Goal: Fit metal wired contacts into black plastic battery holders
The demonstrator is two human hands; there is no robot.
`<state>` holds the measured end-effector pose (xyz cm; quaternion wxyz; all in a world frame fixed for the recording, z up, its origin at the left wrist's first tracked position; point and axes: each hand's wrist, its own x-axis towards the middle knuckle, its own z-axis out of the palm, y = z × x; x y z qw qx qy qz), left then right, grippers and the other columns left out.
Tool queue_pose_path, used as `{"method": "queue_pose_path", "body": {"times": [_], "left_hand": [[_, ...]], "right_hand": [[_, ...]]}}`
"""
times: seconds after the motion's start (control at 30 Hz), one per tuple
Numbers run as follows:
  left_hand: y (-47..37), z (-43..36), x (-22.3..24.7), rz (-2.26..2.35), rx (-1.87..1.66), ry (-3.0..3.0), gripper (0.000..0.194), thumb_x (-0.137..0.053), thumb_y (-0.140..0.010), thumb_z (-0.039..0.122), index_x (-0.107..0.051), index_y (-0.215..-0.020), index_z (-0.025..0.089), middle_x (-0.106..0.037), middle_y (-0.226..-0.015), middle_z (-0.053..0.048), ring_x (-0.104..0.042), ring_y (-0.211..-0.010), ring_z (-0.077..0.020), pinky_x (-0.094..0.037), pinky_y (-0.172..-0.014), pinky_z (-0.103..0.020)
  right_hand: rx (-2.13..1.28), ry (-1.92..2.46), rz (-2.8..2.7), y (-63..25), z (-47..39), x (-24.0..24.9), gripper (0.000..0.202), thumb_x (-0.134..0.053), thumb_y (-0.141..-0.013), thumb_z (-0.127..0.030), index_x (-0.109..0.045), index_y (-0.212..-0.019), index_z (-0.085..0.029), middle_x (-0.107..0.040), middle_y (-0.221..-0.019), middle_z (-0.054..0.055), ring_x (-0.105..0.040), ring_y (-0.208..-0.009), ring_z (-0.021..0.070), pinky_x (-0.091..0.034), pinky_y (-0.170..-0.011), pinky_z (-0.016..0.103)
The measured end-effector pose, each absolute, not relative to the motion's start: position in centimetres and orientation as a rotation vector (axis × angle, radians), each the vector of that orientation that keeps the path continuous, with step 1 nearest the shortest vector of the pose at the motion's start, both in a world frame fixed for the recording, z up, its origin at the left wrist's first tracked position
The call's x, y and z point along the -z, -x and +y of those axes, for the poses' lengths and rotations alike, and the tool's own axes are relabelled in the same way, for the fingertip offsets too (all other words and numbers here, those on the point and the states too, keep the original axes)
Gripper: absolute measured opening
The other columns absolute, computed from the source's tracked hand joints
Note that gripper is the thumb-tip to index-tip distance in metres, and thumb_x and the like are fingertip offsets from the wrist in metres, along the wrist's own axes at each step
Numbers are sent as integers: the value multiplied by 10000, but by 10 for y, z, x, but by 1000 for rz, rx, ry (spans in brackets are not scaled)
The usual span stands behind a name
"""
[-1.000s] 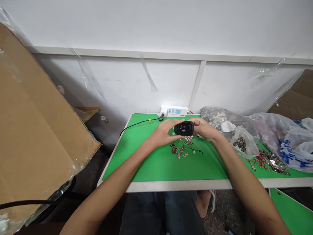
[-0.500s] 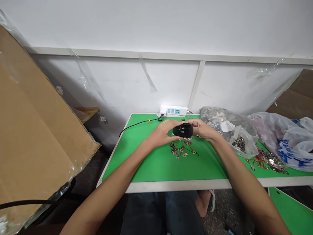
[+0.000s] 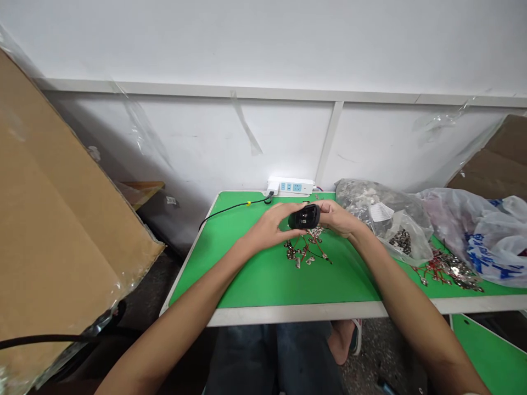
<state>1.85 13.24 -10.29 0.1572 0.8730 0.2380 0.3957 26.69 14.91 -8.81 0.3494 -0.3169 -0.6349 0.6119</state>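
A black plastic housing [image 3: 304, 217] is held above the green table, its open end facing me. Small metal contacts show inside its hollow, like those of a battery compartment. My left hand [image 3: 275, 224] grips it from the left, thumb below and fingers over the top. At its right edge, my right hand [image 3: 335, 215] is closed with bent fingers against the housing; its fingertips are partly hidden. Right below lies a loose cluster of small metal contact pieces [image 3: 291, 252] with red and black wires.
A white power strip [image 3: 292, 185] with a plugged-in black cable [image 3: 230, 208] sits along the wall. Plastic bags [image 3: 489, 236] and a second heap of wired metal pieces [image 3: 453, 270] lie on the right. A big cardboard sheet [image 3: 69, 219] leans at the left.
The housing has turned slightly and shifted a little left in view, with both hands still around it. The whole view has moved slightly too.
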Motion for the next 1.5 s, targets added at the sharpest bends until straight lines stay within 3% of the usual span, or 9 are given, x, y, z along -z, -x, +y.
{"method": "queue_pose_path", "body": {"times": [0.13,0.23,0.33,0.47,0.6,0.83,1.1,1.23,1.5], "left_hand": [[-24,129,109,755,-1102,-2268,592,-603,-1040,522,-534,-1553,235,-623,-1508,-132,-608,-1349,-315,-448,-1168,-468],[-36,126,114,786,-1271,-1899,534,-485,-1081,550,-595,-1468,199,-678,-1383,-116,-634,-1257,-275,-473,-1111,-397],[-49,121,114,709,-1441,-1458,540,-544,-1030,585,-594,-1415,209,-691,-1305,-92,-642,-1221,-258,-489,-1084,-374],[-57,114,115,526,-1397,-1172,568,-607,-947,582,-549,-1375,212,-712,-1183,-87,-696,-1072,-262,-557,-949,-386],[-54,112,120,600,-1407,-1312,553,-720,-889,474,-589,-1346,192,-703,-1213,-87,-665,-1101,-255,-536,-970,-358],[-50,111,123,609,-1323,-1543,601,-698,-908,424,-590,-1456,202,-663,-1359,-91,-579,-1287,-300,-447,-1144,-408],[-47,110,124,651,-1262,-1566,539,-717,-899,470,-659,-1348,177,-706,-1200,-79,-619,-1093,-256,-494,-1017,-363],[-47,108,122,663,-1282,-1587,575,-722,-891,488,-652,-1374,185,-696,-1228,-83,-613,-1086,-254,-496,-1018,-361],[-50,106,119,718,-1292,-1662,550,-715,-887,443,-640,-1359,172,-692,-1103,-76,-608,-1039,-249,-510,-987,-354]], "right_hand": [[-1655,843,-1506,-264,145,84,333,-918,-743,-445,-752,-869,-185,-674,-799,16,-560,-668,118,-506,-668,284],[-1694,821,-1471,-265,142,77,376,-793,-876,-562,-770,-940,-192,-664,-825,44,-601,-708,145,-544,-701,314],[-1584,815,-1490,-265,143,75,467,-604,-984,-625,-753,-946,-184,-631,-818,60,-574,-675,151,-525,-660,328],[-1219,833,-1645,-260,141,78,320,-567,-991,-472,-674,-1156,-219,-632,-986,68,-612,-822,199,-545,-769,374],[-690,779,-1991,-249,125,80,402,-561,-960,-336,-527,-1346,-228,-625,-1156,95,-609,-1020,268,-531,-944,466],[-356,908,-2169,-242,113,89,512,-518,-957,-387,-371,-1395,-166,-599,-1201,179,-634,-1059,371,-536,-915,554],[-242,949,-2234,-238,112,98,533,-373,-1032,-507,-304,-1421,-149,-582,-1162,204,-637,-964,384,-545,-822,571],[-301,986,-2224,-236,109,99,558,-377,-1038,-537,-291,-1439,-158,-607,-1104,190,-635,-881,363,-545,-763,536],[-357,962,-2213,-234,109,101,606,-333,-1032,-615,-317,-1421,-151,-590,-1158,216,-652,-941,392,-549,-806,582]]}}
